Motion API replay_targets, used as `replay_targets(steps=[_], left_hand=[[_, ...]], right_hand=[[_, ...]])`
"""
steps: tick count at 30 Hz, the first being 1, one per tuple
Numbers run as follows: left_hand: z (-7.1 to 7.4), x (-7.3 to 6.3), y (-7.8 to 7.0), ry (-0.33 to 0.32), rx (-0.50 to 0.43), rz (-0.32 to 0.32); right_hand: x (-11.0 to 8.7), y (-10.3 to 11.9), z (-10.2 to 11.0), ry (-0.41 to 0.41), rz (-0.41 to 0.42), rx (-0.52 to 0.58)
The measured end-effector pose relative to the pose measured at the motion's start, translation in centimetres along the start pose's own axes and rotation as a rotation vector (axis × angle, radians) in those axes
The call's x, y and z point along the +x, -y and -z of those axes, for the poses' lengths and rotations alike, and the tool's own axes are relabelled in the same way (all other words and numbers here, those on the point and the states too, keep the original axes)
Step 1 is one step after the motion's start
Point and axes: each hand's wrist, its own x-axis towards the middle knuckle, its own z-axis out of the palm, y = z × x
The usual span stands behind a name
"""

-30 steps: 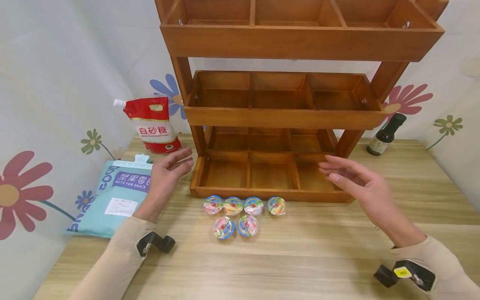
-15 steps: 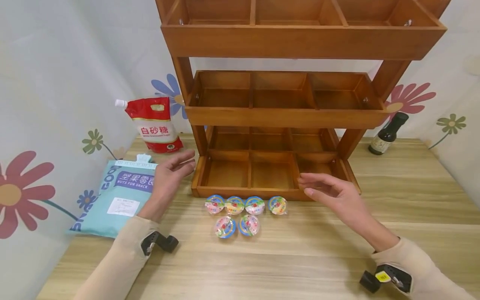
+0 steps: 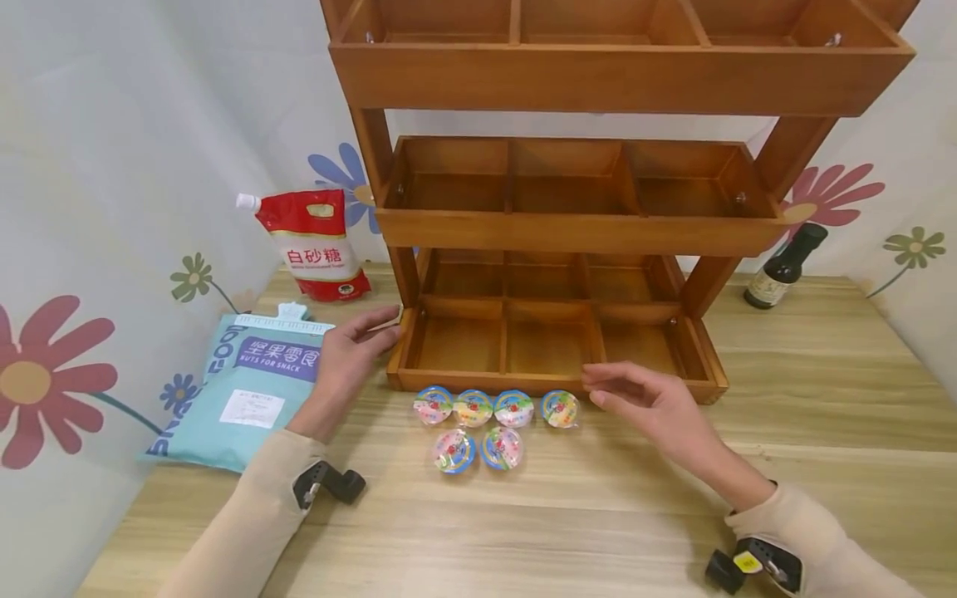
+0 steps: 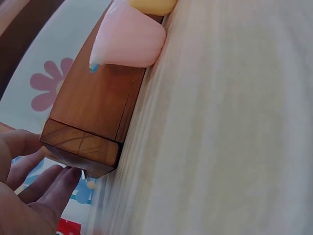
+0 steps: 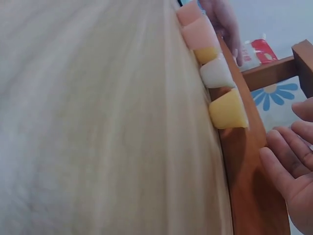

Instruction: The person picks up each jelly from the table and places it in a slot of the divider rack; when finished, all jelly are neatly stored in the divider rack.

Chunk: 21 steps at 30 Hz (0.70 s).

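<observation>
My left hand (image 3: 351, 365) is at the left front corner of the wooden rack's (image 3: 478, 384) lowest tray, fingers loosely bent and holding nothing. In the left wrist view its fingertips are right at the tray's end (image 4: 80, 147). My right hand (image 3: 646, 407), fingers relaxed, is at the tray's front board, just right of a yellow jelly cup (image 3: 560, 409). Several jelly cups with printed lids stand in two rows before the rack; a white one (image 3: 513, 409) and a pink one (image 3: 502, 448) are among them. In the right wrist view the right fingertips are close to the front board (image 5: 249, 171).
A red and white sugar pouch (image 3: 317, 249) stands behind my left hand. A light blue nut snack bag (image 3: 247, 407) with a clip lies to the left. At the back right is a dark bottle (image 3: 785, 267). Higher divided trays (image 3: 583, 232) of the rack rise above.
My right hand has moved left and toward the cups, from the tray's right end to its front board. My left hand has shifted slightly right to the tray's corner.
</observation>
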Motion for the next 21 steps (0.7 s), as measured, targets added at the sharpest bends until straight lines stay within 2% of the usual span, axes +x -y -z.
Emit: replay_targets(steps=[5, 11, 17, 21], left_hand=[[-0.4, 0.1, 0.1, -0.001, 0.015, 0.026], [-0.7, 0.0, 0.1, -0.011, 0.015, 0.056], [-0.7, -0.1, 0.0, -0.006, 0.051, 0.068], [-0.6, -0.2, 0.1, 0.004, 0.059, 0.07]], right_hand=[[-0.1, -0.3, -0.5, 0.009, -0.01, -0.063], [0.0, -0.4, -1.1, 0.011, 0.019, -0.125], [-0.2, -0.6, -1.5, 0.013, 0.036, -0.149], [-0.3, -0.5, -1.6, 0.014, 0.016, -0.182]])
